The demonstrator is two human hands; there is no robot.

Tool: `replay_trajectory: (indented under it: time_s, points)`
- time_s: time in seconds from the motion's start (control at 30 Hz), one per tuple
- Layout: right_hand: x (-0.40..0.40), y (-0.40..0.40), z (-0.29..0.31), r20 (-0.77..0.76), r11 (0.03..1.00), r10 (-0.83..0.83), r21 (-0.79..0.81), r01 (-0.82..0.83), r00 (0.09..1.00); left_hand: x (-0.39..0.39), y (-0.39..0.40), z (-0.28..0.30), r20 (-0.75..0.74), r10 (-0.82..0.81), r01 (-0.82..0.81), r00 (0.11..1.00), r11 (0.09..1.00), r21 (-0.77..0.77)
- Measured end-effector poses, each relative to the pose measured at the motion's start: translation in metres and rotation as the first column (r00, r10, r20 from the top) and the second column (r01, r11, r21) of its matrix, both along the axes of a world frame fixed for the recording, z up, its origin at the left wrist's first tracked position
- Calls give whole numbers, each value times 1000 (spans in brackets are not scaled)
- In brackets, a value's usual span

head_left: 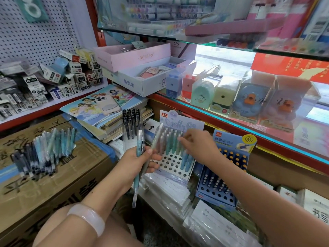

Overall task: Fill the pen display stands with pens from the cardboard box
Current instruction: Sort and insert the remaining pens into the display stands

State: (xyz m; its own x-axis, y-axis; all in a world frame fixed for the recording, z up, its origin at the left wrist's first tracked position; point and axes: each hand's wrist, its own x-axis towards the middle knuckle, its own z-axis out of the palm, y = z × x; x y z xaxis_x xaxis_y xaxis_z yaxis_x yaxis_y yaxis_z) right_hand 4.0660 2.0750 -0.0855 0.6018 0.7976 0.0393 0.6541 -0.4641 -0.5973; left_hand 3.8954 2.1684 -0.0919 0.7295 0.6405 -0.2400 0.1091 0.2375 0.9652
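A white pen display stand with rows of holes leans on stacked notebooks; grey, green and blue pens fill its back rows and right side. My left hand grips two wrapped pens, one teal and one grey, just left of the stand. My right hand reaches over the stand's top rows, fingertips touching the tops of the green pens there. A second, blue display stand with dark pens sits to the right. Loose wrapped pens lie piled on a cardboard box at the left.
A pack of black pens stands behind the white stand. A phone rests on cartoon books. Pencil sharpeners line the glass shelf at the right. Small boxes pile up on the left shelf. Notebooks lie below.
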Motion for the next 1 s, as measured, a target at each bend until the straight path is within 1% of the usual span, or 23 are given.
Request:
replay_trajectory:
  time_s: [0.03, 0.07, 0.1, 0.13, 0.17, 0.23, 0.33, 0.4, 0.5, 0.57, 0.6, 0.67, 0.7, 0.73, 0.8, 0.9, 1.0]
  points:
    - [-7, 4, 6, -181, 993, 45, 114, -24, 982, 0, 0, 1, 1, -3, 3, 1000, 1000, 0]
    - [-13, 9, 11, -345, 978, 106, 204, -36, 933, 0, -1, 1, 2, -6, 6, 1000, 1000, -1]
    - [-17, 15, 13, -465, 965, 152, 259, -31, 872, 0, -1, 1, 1, -11, 11, 1000, 1000, 1]
    - [-20, 21, 16, -549, 958, 177, 285, -17, 817, -1, -2, 2, -2, -17, 17, 1000, 1000, 5]
    - [-23, 26, 17, -603, 956, 187, 292, -4, 776, -2, -2, 2, -8, -22, 22, 1000, 1000, 10]
    - [-25, 33, 18, -636, 956, 203, 295, -8, 744, -3, 0, 3, -15, -25, 25, 1000, 1000, 7]
    - [-22, 38, 21, -630, 947, 218, 321, -6, 746, -5, 5, 2, -34, 16, -16, 999, 1000, -12]
    - [-13, 38, 27, -618, 934, 200, 354, 42, 760, -6, 11, -1, -77, 58, -59, 995, 998, -5]
    - [5, 37, 34, -611, 924, 117, 356, 140, 783, -5, 18, -3, -157, 112, -105, 981, 993, 53]
    - [17, 35, 31, -568, 925, 47, 335, 179, 822, -4, 22, -6, -211, 154, -131, 965, 984, 119]
    - [23, 35, 27, -493, 931, 1, 319, 179, 870, -3, 24, -7, -233, 169, -137, 958, 980, 145]
    - [32, 34, 13, -238, 956, -73, 259, 135, 969, 0, 28, -11, -254, 175, -141, 951, 979, 146]
    - [35, 34, 5, -118, 971, -79, 215, 103, 990, 2, 30, -12, -264, 167, -136, 950, 982, 133]
    - [37, 33, -2, -36, 982, -72, 172, 77, 997, 3, 32, -13, -280, 158, -129, 947, 985, 119]
    - [39, 33, -16, 37, 993, -49, 110, 45, 998, 6, 35, -16, -316, 145, -129, 938, 989, 70]
    - [39, 35, -28, 83, 999, -28, 27, 26, 996, 7, 38, -20, -341, 132, -152, 931, 988, -32]
    - [39, 36, -33, 121, 1000, -11, 19, 9, 993, 6, 40, -21, -329, 120, -153, 937, 985, -76]
